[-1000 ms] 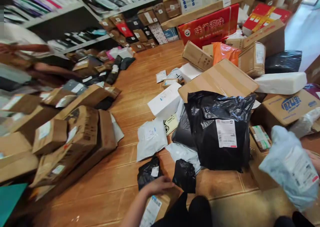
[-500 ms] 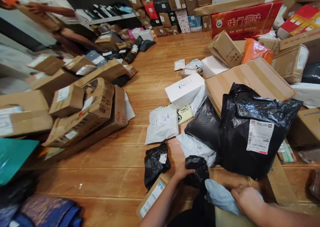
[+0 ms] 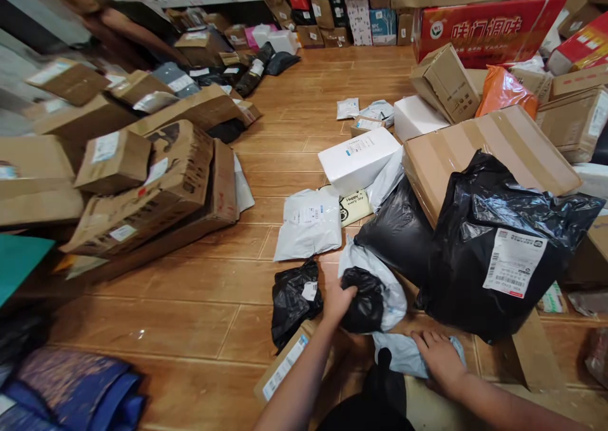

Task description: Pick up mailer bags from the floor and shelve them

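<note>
Small black parcel [image 3: 365, 304]: a crumpled black plastic mailer low in the middle of the view, lying on a white poly bag [image 3: 387, 285] on the floor, just in front of the person.
Left hand [image 3: 338, 301]: closed on the left edge of the small black parcel, fingers curled round the plastic.
Right hand [image 3: 437, 354]: laid flat, fingers spread, pressing down on a pale blue-grey mailer [image 3: 403, 354]; it does not clamp anything.
Hands to each other: apart, the left a little further forward than the right.
Left of the grip: a second black bag [image 3: 294, 298] with a small white label lies just beside the left hand, and a flat brown carton [image 3: 285, 368] with a barcode label runs under the forearm.
Right of the grip: a large black bag [image 3: 498, 254] with a white shipping label leans close by, resting against a long cardboard box [image 3: 489, 146].
Ahead: a white mailer [image 3: 308, 222] and a white box [image 3: 358, 159] sit near, with a small yellowish card packet between them.
Open room: a bare strip of floor [image 3: 199, 317] stretches to the left of the hands and runs up the middle towards the far wall.
Surface: brown wood-look tiles with pale joints.
Room: heaps of cardboard boxes [image 3: 142, 178] on the left, more cartons and a red printed box [image 3: 489, 29] at the back right, shelves at the top left; blue cloth lies at the bottom left corner.
</note>
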`<state>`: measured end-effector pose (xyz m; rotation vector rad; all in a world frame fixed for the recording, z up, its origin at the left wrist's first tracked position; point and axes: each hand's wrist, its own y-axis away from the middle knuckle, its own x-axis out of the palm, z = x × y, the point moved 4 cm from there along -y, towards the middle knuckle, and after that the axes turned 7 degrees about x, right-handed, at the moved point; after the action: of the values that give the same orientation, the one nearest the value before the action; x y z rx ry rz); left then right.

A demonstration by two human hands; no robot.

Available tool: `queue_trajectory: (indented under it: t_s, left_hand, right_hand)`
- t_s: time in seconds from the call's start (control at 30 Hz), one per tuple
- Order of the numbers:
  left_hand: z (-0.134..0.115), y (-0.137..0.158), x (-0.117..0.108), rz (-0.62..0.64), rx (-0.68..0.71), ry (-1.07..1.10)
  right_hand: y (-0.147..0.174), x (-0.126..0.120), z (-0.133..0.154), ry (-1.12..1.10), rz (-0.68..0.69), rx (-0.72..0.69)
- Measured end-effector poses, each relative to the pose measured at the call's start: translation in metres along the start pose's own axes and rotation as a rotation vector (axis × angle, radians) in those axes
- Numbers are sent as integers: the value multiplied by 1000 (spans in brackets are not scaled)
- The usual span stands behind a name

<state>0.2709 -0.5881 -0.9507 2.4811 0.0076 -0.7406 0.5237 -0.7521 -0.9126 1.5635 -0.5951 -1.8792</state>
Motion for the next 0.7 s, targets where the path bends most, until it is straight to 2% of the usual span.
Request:
queue_trajectory:
  t_s: [0.1, 0.2, 0.33, 0.4, 0.53, 0.6, 0.67, 0.7]
  left_hand:
    - [-1, -8, -40, -51, -25, -92]
    - [3, -7, -58, -90, -53, -86]
    - [8, 7, -77, -343, 42, 104]
    - [14, 11, -83, -387, 24, 300]
    - [26, 16, -80, -377, -48, 603]
    - [31, 22, -73, -456, 48, 660]
    - [31, 33, -63, -507, 327, 553]
    - [31, 39, -55, -474, 497, 428]
  right_hand:
    - [-2, 3, -1, -10, 20, 55]
    - [-2, -2, -2, -46, 26, 71]
    - [-2, -14, -7, -137, 7, 13]
    - [-7, -16, -11, -310, -37, -56]
    - [-34, -3, -21, -933, -37, -108]
    - [-53, 9, -23, -1176, -20, -58]
    - [-72, 20, -22, -1295, 2, 12]
    - [-80, 25, -20, -1320, 20, 46]
